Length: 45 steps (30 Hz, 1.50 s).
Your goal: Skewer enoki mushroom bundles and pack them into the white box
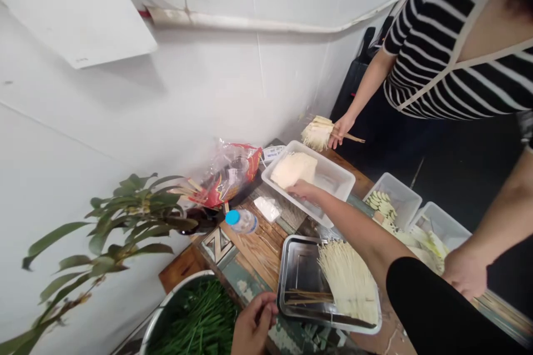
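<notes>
My right hand (pixel 305 190) reaches into a white plastic bin (pixel 339 177), its fingers closed at the near edge of a pale, cream-coloured flat stack (pixel 296 169). Whether the stack is mushrooms or bean-curd sheets is too blurred to tell. My left hand (pixel 255 324) is beside the left corner of a metal tray (pixel 297 263), fingers loosely bent and thumb apart, with nothing visible in them. In that tray lies a wide row of enoki mushrooms (pixel 350 277), with thin wooden skewers (pixel 310 297) to its left.
Across the table, a person in a striped top holds skewered enoki (pixel 318 133); their other hand (pixel 466 274) is by bins of sliced vegetables (pixel 381 205). A blue-capped bottle (pixel 241 221), white packet (pixel 267 208), red plastic bag (pixel 235 172), plant (pixel 125 211) and basin of greens (pixel 200 319) stand left.
</notes>
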{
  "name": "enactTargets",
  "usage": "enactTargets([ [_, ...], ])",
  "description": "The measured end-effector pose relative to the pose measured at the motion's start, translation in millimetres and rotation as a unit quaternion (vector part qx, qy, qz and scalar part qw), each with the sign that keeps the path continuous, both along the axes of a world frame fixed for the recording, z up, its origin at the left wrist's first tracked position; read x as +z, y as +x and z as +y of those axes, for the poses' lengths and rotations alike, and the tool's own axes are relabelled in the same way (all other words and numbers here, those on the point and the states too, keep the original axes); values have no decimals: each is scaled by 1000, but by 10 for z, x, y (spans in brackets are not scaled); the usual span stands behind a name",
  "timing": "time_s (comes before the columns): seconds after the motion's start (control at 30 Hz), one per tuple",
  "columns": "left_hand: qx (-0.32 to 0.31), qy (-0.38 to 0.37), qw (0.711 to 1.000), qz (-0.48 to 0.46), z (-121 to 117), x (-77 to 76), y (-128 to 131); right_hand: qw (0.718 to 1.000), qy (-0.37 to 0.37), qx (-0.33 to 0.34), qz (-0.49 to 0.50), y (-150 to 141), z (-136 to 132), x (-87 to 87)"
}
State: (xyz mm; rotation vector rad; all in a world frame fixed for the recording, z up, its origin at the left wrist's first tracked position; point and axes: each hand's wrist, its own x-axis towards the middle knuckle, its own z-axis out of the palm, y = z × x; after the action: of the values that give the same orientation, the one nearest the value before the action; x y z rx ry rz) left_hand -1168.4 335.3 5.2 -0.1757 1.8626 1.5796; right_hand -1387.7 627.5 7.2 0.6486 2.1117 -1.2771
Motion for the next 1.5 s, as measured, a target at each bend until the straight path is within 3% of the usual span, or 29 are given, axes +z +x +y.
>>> enactTargets([
  [0.23,8,-16,1000,4,17,75,-97,993,25,113,-4,132,366,-3],
  [0.57,8,-31,999,2,107,159,-152,960,203,194,15,-130,-71,-112],
  [0.83,-13,-52,998,23,38,170,-61,913,321,245,49,206,-78,-10],
  [1.03,-16,-70,997,10,119,376,-83,916,315,233,83,399,-110,80],
  [1.13,-61,-86,994,27,141,384,-78,923,317,188,107,836,66,209],
  [1.27,-181,-106,976,57,169,230,17,936,320,108,98,2075,474,294],
  [1.4,-282,-117,947,97,360,12,211,945,322,38,50,3414,648,162],
  [1.5,-344,-154,909,180,624,-156,337,956,281,40,70,3972,593,13],
])
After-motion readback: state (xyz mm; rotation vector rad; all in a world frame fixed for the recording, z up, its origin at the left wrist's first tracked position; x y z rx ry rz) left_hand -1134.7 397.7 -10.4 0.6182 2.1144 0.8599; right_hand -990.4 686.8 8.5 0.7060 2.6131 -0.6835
